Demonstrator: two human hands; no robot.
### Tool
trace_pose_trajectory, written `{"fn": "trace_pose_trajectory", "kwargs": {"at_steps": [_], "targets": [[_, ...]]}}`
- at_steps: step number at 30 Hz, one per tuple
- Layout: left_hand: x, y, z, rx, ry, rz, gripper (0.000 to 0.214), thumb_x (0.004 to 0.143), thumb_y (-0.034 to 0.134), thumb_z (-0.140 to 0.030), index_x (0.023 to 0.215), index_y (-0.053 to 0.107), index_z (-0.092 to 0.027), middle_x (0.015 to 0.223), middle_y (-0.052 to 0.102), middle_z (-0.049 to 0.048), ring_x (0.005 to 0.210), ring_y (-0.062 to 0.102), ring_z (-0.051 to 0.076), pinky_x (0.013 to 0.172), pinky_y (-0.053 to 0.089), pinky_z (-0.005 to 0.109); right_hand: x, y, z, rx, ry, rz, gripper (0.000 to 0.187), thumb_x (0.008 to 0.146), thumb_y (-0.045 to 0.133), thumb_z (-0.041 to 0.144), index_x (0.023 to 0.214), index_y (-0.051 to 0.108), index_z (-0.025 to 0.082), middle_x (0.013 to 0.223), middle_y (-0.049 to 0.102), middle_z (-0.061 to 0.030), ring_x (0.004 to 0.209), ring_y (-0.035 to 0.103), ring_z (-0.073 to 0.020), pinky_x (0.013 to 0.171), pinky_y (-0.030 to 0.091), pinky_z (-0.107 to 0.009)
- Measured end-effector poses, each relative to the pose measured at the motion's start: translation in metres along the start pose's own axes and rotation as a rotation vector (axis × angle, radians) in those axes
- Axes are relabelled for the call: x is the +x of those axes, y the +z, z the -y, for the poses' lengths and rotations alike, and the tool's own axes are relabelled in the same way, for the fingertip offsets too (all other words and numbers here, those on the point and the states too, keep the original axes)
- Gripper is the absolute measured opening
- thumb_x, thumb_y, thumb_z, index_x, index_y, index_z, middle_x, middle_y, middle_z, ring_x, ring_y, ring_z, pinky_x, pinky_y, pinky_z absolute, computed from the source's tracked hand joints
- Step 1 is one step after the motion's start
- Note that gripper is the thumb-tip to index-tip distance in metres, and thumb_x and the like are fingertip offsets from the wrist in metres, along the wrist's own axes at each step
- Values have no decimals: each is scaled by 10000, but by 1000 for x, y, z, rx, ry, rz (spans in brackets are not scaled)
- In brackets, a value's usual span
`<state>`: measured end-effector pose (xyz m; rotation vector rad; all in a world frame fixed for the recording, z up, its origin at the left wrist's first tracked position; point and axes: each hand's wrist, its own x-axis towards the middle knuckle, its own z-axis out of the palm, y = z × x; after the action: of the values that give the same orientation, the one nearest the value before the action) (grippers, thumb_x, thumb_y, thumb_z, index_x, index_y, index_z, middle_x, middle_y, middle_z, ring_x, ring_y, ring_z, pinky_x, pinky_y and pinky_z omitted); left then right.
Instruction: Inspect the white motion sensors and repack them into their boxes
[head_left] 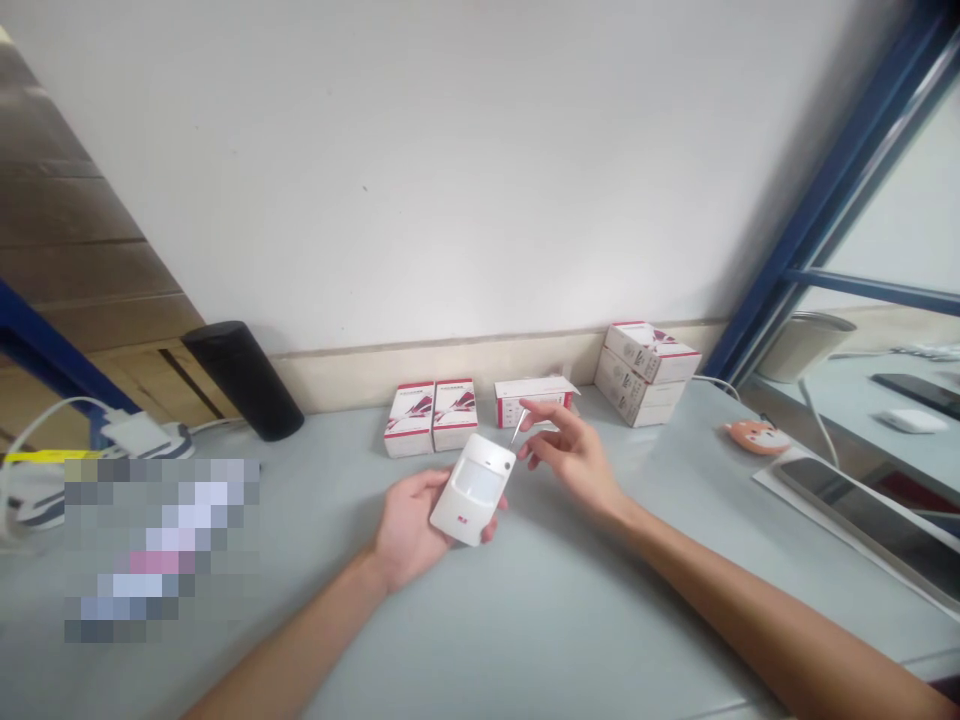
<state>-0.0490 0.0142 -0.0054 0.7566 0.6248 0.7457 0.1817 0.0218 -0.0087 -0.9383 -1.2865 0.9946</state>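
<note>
My left hand point(409, 525) is closed around a white motion-sensor unit point(474, 488), holding it tilted above the grey table point(525, 620). My right hand point(570, 452) pinches a thin metal pin or small screwdriver point(517, 428) whose tip touches the sensor's top right corner. Both forearms reach in from the bottom of the view.
Several red-and-white boxes point(431, 416) line the wall, two stacked at the right point(643, 372). A black cylinder speaker point(244, 380) stands at the left with white cables and a charger point(139, 432). A small orange figure point(754, 436) and a phone point(862, 505) lie at the right.
</note>
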Motion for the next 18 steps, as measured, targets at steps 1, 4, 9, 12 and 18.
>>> {"fn": "trace_pose_trajectory", "kwargs": {"at_steps": [1, 4, 9, 12, 18], "targets": [[0, 0, -1, 1, 9, 3, 489, 935, 436, -329, 1180, 688, 11, 1003, 746, 272, 732, 671, 325, 776, 446, 442, -1, 1, -1, -8, 1, 23, 371, 829, 617, 184, 1187, 699, 245, 1035, 649, -18, 713, 698, -144, 636, 567, -316], [-1, 1, -2, -2, 22, 7, 479, 932, 445, -326, 1167, 697, 7, 1000, 742, 262, 711, 666, 314, 751, 432, 418, -6, 5, -3, -46, 20, 105, 340, 826, 577, 163, 1132, 714, 223, 988, 652, -17, 712, 692, -143, 635, 562, -306], [2, 4, -4, -91, 73, 11, 453, 950, 456, -302, 1204, 693, -12, 1025, 740, 268, 762, 673, 324, 773, 460, 438, -6, 3, -1, -267, -77, 204, 504, 870, 522, 155, 1339, 662, 274, 1086, 669, -43, 730, 693, -146, 701, 586, -338], [4, 6, -6, -141, 131, -18, 438, 952, 470, -288, 1212, 690, -13, 1061, 736, 286, 819, 681, 339, 783, 484, 456, 8, -14, 1, -508, -270, 83, 522, 915, 530, 193, 1420, 599, 306, 1170, 669, -73, 828, 679, -180, 793, 587, -377], [2, 10, -10, -165, 184, -31, 399, 971, 496, -320, 1210, 684, -62, 1046, 740, 258, 858, 695, 341, 736, 510, 438, 41, -61, -15, -674, -50, -421, 564, 907, 633, 511, 1361, 535, 190, 1155, 679, -145, 1024, 667, -300, 914, 552, -481]]}}
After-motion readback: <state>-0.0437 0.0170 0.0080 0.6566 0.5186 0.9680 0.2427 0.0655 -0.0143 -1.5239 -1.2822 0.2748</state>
